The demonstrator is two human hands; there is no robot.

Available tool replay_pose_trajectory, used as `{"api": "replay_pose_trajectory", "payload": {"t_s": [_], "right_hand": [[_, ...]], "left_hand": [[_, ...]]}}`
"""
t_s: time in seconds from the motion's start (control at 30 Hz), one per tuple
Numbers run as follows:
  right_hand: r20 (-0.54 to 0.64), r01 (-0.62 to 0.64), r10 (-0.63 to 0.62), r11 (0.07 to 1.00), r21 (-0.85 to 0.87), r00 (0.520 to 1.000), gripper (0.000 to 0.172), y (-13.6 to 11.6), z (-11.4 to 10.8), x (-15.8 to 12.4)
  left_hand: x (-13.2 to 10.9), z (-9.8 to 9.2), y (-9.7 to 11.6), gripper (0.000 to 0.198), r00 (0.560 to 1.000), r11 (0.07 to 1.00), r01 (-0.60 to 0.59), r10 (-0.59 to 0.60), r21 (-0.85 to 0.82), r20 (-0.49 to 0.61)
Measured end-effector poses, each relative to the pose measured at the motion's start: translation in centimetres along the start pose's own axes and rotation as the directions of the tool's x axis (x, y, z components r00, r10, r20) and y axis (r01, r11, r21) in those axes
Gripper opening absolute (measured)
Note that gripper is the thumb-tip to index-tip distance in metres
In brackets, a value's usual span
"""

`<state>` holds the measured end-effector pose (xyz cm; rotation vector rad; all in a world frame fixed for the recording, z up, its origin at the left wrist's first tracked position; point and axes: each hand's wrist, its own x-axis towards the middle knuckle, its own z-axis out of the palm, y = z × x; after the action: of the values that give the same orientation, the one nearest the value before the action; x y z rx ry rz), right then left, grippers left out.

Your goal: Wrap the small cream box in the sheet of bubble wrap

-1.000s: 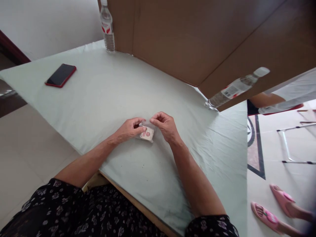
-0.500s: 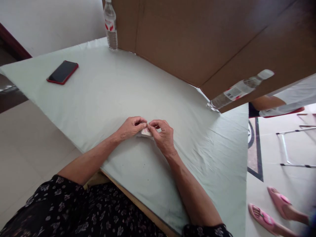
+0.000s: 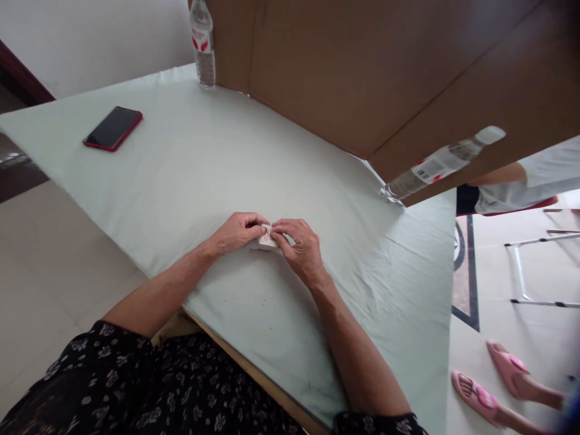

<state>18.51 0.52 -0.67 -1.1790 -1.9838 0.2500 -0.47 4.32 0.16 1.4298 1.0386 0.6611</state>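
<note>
A small white box with red print [image 3: 267,237] rests on the pale cloth near the table's front edge, between my two hands. My left hand [image 3: 240,231] grips its left side, thumb on the top face and fingers behind. From the right, my right hand [image 3: 296,241] pinches the box near its upper right, with thumb and fingertips close together. Parts of both ends are covered by my fingers, and what exactly the fingertips pinch is too small to make out.
A phone in a red case [image 3: 113,128] lies at the left. Brown cardboard panels [image 3: 308,72] stand along the back, with one clear water bottle [image 3: 203,48] upright and another bottle [image 3: 439,164] at their right end. A person's pink slippers [image 3: 475,396] show on the floor.
My left thumb has drawn back a little to the left, so more of the printed top shows between my thumbs. The box has hardly moved.
</note>
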Motion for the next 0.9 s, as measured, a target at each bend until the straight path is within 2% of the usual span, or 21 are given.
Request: {"api": "replay_pose_trajectory", "payload": {"t_s": [0.23, 0.33, 0.37, 0.43, 0.53, 0.6, 0.67, 0.77, 0.9], "right_hand": [[0.017, 0.051, -0.049, 0.994, -0.095, 0.999, 0.014, -0.1, -0.1, -0.5], [-0.017, 0.011, -0.012, 0.998, -0.064, 1.0, 0.008, 0.0, -1.0, -0.7], [-0.023, -0.014, 0.013, 0.999, -0.03, 1.0, 0.012, 0.1, -1.3, -0.8], [0.013, -0.065, 0.064, 0.997, 0.044, 0.998, 0.034, 0.6, -1.9, -1.0], [0.157, -0.105, 0.09, 0.99, 0.092, 0.984, 0.072, 1.5, -2.1, -1.2], [0.231, -0.103, 0.082, 0.992, 0.078, 0.969, 0.083, 2.0, -1.5, -1.4], [0.249, -0.093, 0.077, 0.994, 0.056, 0.966, 0.079, 2.2, -0.8, -1.6], [0.213, -0.069, 0.063, 0.997, 0.021, 0.975, 0.065, 1.9, -0.2, -1.7], [0.154, -0.048, 0.052, 0.998, -0.029, 0.987, 0.06, 1.3, -0.1, -1.9]], "left_hand": [[0.1, 0.1, -0.1, 0.039, 1.0, 1.0, -0.016, 0.016, -0.005, -0.014], [0.0, 0.2, -0.1, 0.038, 1.0, 1.0, -0.023, 0.023, -0.007, -0.02], [0.0, 0.2, -0.1, 0.037, 1.0, 1.0, -0.025, 0.025, -0.005, -0.019], [-0.1, 0.1, 0.0, 0.036, 0.999, 1.0, -0.031, 0.031, 0.003, -0.018], [-0.2, 0.0, 0.0, 0.034, 1.0, 1.0, -0.02, 0.02, 0.002, -0.016], [-0.2, 0.0, -0.1, 0.035, 1.0, 1.0, -0.008, 0.008, -0.006, -0.017], [-0.1, 0.1, -0.3, 0.036, 1.0, 1.0, -0.013, 0.013, -0.009, -0.021], [0.0, 0.4, -0.5, 0.037, 0.997, 0.998, -0.054, 0.055, 0.018, -0.048], [-0.2, 0.6, -0.6, 0.039, 0.986, 0.988, -0.13, 0.137, 0.078, -0.096]]}}
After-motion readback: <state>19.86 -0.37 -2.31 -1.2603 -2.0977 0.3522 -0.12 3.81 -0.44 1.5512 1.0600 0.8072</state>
